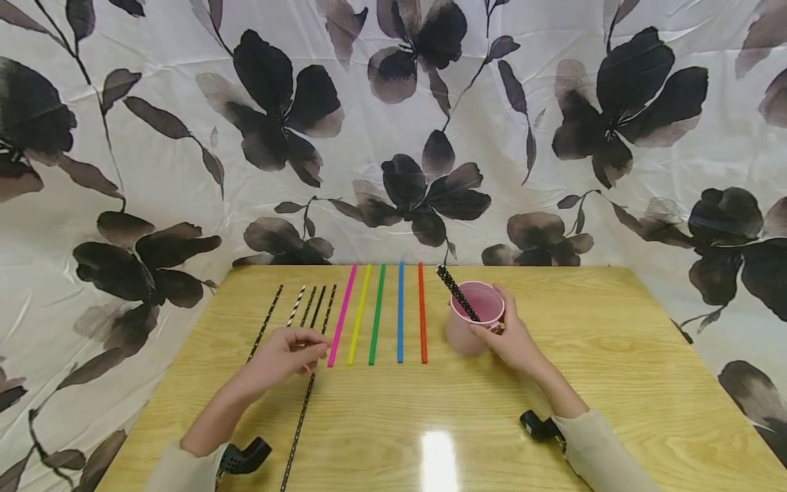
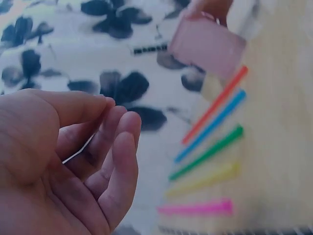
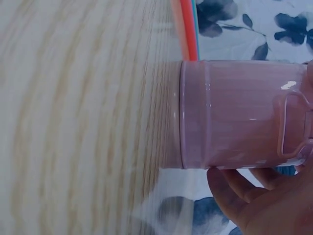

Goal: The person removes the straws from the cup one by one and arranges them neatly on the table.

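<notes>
Pink cup (image 1: 464, 336), long axis upright, mouth upward, in the grip of right hand (image 1: 516, 344); left hand (image 1: 283, 355), grip narrow.

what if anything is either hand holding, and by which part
The right hand grips the pink cup by its upper side, near the rim. No held thing can be seen in the left hand.

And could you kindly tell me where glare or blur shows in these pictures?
Head view: a bright patch of glare on the table near the bottom edge; left wrist view: coloured straws and pink cup blurred, left hand clearer; right wrist view: a small white highlight on the pink cup.
</notes>
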### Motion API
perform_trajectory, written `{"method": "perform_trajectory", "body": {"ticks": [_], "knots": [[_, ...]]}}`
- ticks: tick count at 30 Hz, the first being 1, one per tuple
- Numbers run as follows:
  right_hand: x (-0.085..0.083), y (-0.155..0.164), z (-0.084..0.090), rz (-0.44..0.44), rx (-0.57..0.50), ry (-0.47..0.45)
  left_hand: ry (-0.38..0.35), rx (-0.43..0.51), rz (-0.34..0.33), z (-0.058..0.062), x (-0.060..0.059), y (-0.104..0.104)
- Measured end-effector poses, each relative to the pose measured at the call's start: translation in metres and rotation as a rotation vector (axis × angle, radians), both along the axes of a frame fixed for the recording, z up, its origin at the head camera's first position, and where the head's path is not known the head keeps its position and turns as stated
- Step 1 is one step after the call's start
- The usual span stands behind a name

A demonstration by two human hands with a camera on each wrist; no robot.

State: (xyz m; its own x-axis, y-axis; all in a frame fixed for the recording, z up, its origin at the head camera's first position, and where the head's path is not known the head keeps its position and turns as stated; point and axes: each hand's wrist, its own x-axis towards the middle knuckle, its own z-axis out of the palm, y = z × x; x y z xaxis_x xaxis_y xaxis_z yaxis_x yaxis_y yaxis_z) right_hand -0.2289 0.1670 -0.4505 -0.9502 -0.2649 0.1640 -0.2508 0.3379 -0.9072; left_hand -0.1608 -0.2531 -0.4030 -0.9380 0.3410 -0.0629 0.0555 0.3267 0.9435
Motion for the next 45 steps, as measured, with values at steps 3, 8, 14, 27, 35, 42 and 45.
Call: {"method": "perform_trajectory", "body": {"ticks": [3,8,14,27,35,42,45], "knots": [[0.003,0.001,0.003,0.001,-0.004,-0.006,0.034,-0.01,-0.033,0.014,-0.018,0.026],[-0.01,0.007,-0.009,-0.012,0.011,0.009,0.095,-0.016,-0.044,0.031,-0.05,0.067],[-0.01,0.006,-0.012,-0.008,0.011,0.024,0.111,0.024,0.002,0.028,-0.073,0.109],[-0.007,0.004,-0.012,-0.002,0.01,0.026,0.257,0.17,0.201,-0.003,-0.097,0.18],[-0.009,0.006,-0.011,-0.005,0.004,0.015,0.273,0.198,0.352,-0.008,-0.102,0.203],[-0.008,0.005,-0.012,-0.003,-0.007,0.027,0.269,0.221,0.408,-0.013,-0.108,0.215],[-0.007,0.005,-0.012,-0.001,-0.013,0.03,0.251,0.249,0.427,-0.014,-0.109,0.217]]}}
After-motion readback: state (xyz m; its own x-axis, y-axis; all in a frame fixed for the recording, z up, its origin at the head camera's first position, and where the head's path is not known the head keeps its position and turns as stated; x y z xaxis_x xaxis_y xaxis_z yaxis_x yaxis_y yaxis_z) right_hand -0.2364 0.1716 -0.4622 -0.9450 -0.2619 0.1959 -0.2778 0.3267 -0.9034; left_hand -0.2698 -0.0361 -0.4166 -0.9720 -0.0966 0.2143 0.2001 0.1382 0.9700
